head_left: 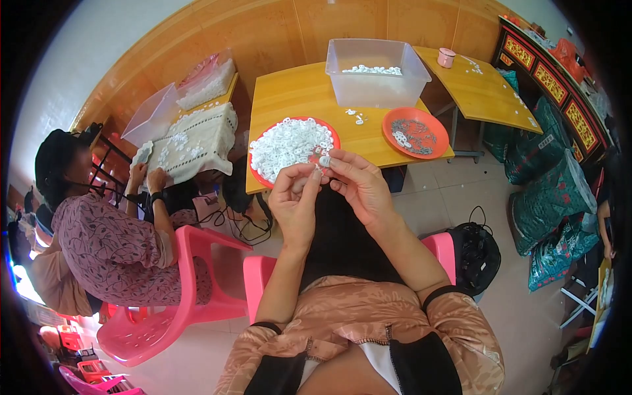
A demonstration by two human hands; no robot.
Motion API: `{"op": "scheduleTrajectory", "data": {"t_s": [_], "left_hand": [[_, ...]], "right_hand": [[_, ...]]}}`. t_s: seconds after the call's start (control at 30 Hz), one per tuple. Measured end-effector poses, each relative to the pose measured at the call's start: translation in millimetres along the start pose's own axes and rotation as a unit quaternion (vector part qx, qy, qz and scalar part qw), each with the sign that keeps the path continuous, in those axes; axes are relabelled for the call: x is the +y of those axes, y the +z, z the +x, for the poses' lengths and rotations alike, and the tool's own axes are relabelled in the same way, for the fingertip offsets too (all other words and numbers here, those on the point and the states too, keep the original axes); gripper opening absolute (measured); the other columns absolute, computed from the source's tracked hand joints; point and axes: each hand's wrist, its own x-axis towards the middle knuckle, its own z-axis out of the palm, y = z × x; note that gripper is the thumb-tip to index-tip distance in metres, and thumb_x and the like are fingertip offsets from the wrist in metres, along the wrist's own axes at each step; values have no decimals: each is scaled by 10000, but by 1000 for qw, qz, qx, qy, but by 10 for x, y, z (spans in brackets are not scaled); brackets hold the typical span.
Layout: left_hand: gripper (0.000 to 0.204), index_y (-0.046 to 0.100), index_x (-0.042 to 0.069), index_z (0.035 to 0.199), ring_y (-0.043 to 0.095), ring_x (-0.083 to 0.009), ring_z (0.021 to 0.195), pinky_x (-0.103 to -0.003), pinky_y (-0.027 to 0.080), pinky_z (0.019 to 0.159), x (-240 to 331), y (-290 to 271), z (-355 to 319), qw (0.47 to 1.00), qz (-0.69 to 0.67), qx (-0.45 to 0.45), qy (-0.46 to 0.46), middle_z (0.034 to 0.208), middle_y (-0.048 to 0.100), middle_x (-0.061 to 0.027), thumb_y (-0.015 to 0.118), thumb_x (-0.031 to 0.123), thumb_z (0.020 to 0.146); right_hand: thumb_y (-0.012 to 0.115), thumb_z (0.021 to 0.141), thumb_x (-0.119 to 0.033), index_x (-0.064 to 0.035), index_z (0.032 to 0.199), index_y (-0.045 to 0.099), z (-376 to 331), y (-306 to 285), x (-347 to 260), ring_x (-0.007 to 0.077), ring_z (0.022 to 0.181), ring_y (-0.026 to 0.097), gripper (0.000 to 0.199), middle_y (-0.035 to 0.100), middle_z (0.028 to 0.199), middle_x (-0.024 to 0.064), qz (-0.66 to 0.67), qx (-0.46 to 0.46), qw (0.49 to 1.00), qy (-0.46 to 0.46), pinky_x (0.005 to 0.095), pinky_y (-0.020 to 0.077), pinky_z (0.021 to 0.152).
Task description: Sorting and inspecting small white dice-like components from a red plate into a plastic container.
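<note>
A panelled wall (pixel 355 23) closes the room behind my yellow table (pixel 283 85), which bears a clear tub (pixel 375 95), heaped red tray (pixel 338 141) and orange plate (pixel 440 148). By the tray's near edge, my right hand (pixel 365 191) pinches a white piece (pixel 324 160), my left hand (pixel 294 205) some bit too small to identify. Light fingertips, steady wrists should serve best.

I sit in what looks like a workshop: a dish (pixel 337 136) of white parts (pixel 293 143) on my tabletop (pixel 296 89), bulging sacks (pixel 552 201), a co-worker (pixel 118 243) alongside.
</note>
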Motion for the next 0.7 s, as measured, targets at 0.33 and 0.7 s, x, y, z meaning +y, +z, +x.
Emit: {"op": "scheduleTrajectory", "data": {"t_s": [0.33, 0.7], "left_hand": [[119, 546, -23, 940, 609, -103, 760, -203, 492, 693, -31, 57, -49, 998, 38, 32, 37, 844, 617, -72, 583, -51, 831], [156, 542, -21, 942, 600, -101, 734, -201, 487, 671, -63, 20, -60, 995, 8, 43, 86, 845, 624, -79, 612, -59, 808]], "right_hand": [[652, 782, 2, 30, 1037, 600, -8, 54, 148, 92, 809, 599, 262, 640, 918, 72, -72, 0, 982, -174, 206, 480, 732], [636, 793, 31, 37, 984, 542, -85, 108, 91, 91, 780, 593, 213, 628, 871, 76, -111, -37, 970, -213, 210, 490, 710]]}}
